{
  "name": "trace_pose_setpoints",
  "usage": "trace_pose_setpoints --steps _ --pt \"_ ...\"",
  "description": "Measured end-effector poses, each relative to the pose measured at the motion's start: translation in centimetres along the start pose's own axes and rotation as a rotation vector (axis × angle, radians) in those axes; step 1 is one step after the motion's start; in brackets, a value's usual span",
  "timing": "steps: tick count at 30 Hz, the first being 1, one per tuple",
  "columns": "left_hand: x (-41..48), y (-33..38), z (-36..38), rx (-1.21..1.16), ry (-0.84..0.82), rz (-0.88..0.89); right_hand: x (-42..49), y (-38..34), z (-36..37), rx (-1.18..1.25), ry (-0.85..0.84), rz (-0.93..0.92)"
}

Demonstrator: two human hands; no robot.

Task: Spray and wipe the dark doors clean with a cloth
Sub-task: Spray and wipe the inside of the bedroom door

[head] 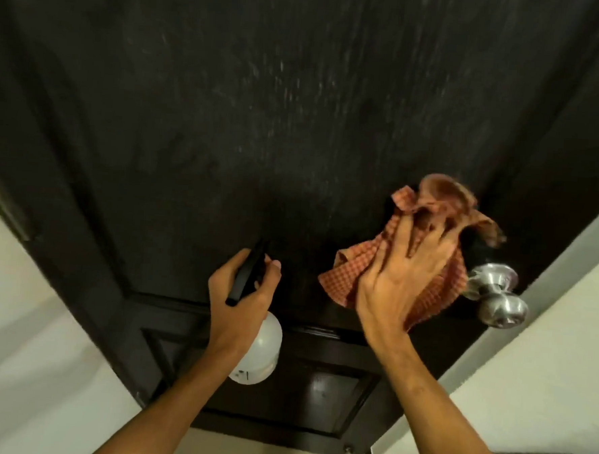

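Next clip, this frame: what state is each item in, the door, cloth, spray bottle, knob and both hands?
dark door: pale streaks on the upper panel
cloth: bunched, pressed against the door
spray bottle: held by its black head, white body hanging below
door knob: no hand on it
left hand: grips the spray bottle
right hand: fingers spread, pressing the cloth
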State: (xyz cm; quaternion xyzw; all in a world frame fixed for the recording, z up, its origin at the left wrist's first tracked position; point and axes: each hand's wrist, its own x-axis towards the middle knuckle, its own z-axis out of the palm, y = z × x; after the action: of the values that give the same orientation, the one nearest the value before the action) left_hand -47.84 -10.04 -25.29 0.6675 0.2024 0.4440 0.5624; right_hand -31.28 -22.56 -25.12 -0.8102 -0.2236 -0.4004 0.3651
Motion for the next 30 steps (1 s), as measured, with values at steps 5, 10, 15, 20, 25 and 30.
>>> trace_pose_setpoints --steps 5,10,15,20,25,30 --pt "1.2 2.8 -2.9 0.019 0.058 -0.002 -0.9 -3.4 1.3 -0.1 -0.283 -0.611" --pt "2.0 5.2 -6.1 0.042 0.021 -0.001 2.3 -7.5 0.1 -0.041 0.023 0.024" --pt "3.6 9.2 -9.5 0.02 0.013 0.086 -0.6 -12.2 2.0 -0.141 -0.423 -0.773" --pt "7.3 12.2 -13.2 -0.013 0.022 0.096 8.1 -18.1 -0.5 -0.098 -0.084 -0.317" --pt "9.8 14.7 -16.0 -0.006 0.02 0.161 5.7 -22.9 1.0 -0.161 -0.339 -0.777" --pt "12.2 17.0 -19.2 -0.008 0.047 0.174 12.2 -25.6 -1.6 -0.145 -0.078 -0.407"
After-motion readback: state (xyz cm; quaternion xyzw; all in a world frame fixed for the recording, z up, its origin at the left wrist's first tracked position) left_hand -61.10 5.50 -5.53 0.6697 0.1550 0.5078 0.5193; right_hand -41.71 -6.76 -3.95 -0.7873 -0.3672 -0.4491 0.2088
